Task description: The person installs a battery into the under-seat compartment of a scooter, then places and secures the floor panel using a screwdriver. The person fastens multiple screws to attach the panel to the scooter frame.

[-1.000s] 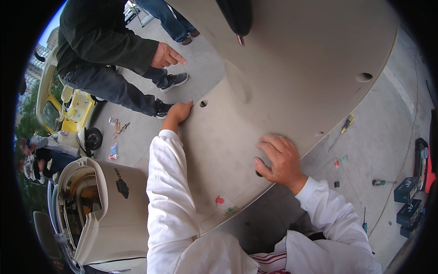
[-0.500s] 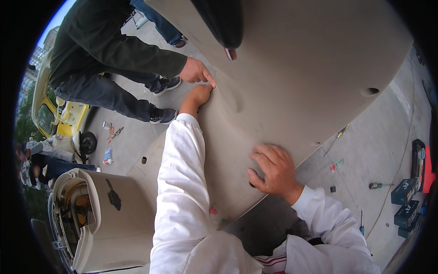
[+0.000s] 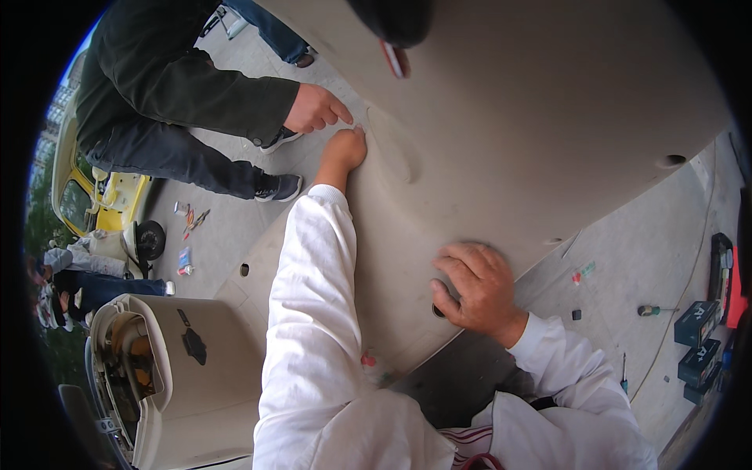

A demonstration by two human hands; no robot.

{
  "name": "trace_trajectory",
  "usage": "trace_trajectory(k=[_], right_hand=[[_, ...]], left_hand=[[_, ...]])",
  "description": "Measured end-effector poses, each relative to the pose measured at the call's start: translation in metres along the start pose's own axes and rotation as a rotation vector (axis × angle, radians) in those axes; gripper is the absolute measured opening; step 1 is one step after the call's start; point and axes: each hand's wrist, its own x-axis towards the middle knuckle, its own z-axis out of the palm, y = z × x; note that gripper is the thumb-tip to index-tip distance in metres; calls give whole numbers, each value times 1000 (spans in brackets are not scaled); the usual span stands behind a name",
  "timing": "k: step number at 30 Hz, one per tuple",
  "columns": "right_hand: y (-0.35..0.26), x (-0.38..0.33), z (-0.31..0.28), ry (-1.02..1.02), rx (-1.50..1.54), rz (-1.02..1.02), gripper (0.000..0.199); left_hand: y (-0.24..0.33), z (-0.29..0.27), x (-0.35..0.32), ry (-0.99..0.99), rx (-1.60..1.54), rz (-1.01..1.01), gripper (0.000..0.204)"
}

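Note:
A large beige moulded panel (image 3: 501, 149) fills the middle and upper right. My left hand (image 3: 345, 150), in a white sleeve, is closed at the panel's left edge, its fingers curled round that edge and partly hidden. My right hand (image 3: 475, 288) lies on the panel's lower part, palm down. Its fingers are bent but apart, and the thumb rests beside a round hole (image 3: 439, 311). Close by my left hand is a co-worker's hand (image 3: 317, 108) in a dark sleeve, its index finger stretched toward the panel edge.
A beige scooter-like body (image 3: 227, 352) with an open cavity stands lower left. Behind the co-worker is a yellow vehicle (image 3: 125, 196). Tools (image 3: 196, 223) lie on the left floor. At right are a screwdriver (image 3: 648, 311) and dark green boxes (image 3: 695, 323). A dark rounded part (image 3: 399, 23) overhangs the top.
The co-worker's hand has drawn back to the left, off the panel edge and away from my left hand. My hands keep their places on the panel while the view shifts slightly.

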Motion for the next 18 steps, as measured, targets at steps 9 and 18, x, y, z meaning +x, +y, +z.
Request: trace_trajectory(k=[9, 18], right_hand=[[8, -6, -1, 69, 42, 1, 14], [7, -13, 6, 135, 55, 12, 13]], left_hand=[[-51, -10, -7, -42, 173, 0, 60], [-166, -118, -212, -308, 132, -694, 93]])
